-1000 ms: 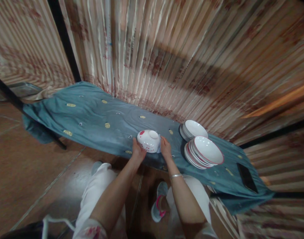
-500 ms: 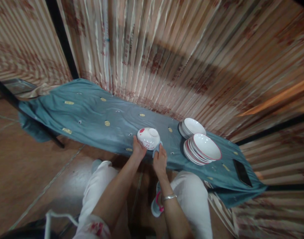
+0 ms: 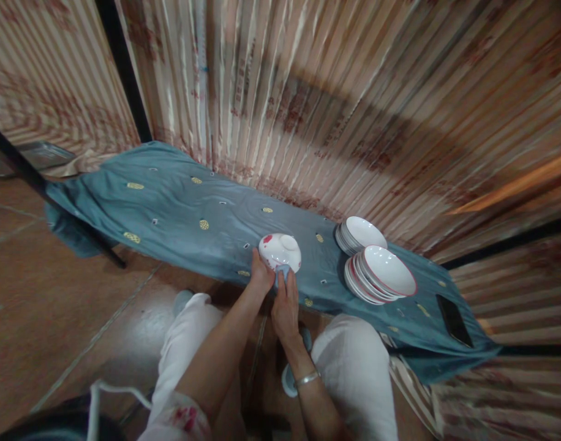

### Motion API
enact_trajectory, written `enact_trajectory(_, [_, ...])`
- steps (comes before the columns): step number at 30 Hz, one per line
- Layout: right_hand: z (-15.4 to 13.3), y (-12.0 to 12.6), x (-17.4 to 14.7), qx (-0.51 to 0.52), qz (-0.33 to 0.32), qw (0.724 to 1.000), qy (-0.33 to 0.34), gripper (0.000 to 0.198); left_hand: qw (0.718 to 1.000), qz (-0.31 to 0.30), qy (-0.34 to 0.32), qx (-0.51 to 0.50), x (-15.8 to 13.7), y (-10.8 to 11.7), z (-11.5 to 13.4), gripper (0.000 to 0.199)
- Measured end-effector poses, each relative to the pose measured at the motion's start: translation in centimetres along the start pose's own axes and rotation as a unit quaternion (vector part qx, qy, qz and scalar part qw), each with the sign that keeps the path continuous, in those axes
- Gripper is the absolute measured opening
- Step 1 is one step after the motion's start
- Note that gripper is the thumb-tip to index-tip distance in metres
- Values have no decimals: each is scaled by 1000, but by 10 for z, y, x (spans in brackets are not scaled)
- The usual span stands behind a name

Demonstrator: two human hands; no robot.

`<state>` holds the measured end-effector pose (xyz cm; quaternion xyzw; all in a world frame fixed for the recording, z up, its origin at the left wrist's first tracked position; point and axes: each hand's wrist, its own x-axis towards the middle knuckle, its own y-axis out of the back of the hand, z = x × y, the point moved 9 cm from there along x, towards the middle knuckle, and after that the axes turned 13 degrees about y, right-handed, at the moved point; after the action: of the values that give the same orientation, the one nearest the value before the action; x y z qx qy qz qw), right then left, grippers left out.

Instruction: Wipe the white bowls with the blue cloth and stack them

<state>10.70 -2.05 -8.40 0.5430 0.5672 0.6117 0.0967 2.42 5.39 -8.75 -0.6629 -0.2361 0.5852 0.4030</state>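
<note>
A white bowl [image 3: 280,250] with red flower marks is turned bottom up above the front part of the cloth-covered surface. My left hand [image 3: 261,274] grips its left rim. Against the near side of the bowl, my right hand [image 3: 286,306] presses a small light-blue cloth [image 3: 283,270], which its fingers partly cover. To the right stand two stacks of bowls, the nearer one red-rimmed [image 3: 381,274] and the farther one plain white [image 3: 361,234].
A grey-green cloth [image 3: 179,208] with yellow pineapple prints covers the long surface. A dark phone [image 3: 454,320] lies at its right end. Black posts [image 3: 124,67] stand at the corners, and a striped curtain [image 3: 262,92] hangs behind. A metal tray [image 3: 41,156] is at far left.
My right hand has moved the cloth from the bowl's right edge leftward to its near side. My left hand keeps its hold on the rim. The whole view has shifted slightly.
</note>
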Motion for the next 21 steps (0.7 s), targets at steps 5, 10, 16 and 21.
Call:
enact_trajectory(5, [-6,2,7,-32,-39,997,56,68,1000,13,-1,25,2,3,-1,57])
enact_trajectory(10, [-14,11,30,-20,-61,988,139,58,999,25,-12,43,1,7,0,55])
enact_trajectory(16, [-25,9,69,-22,-150,965,215,46,999,21,7,31,6,14,-1,50])
enact_trajectory(21, [-37,7,101,-22,-234,938,256,34,999,-40,17,13,12,10,-2,48])
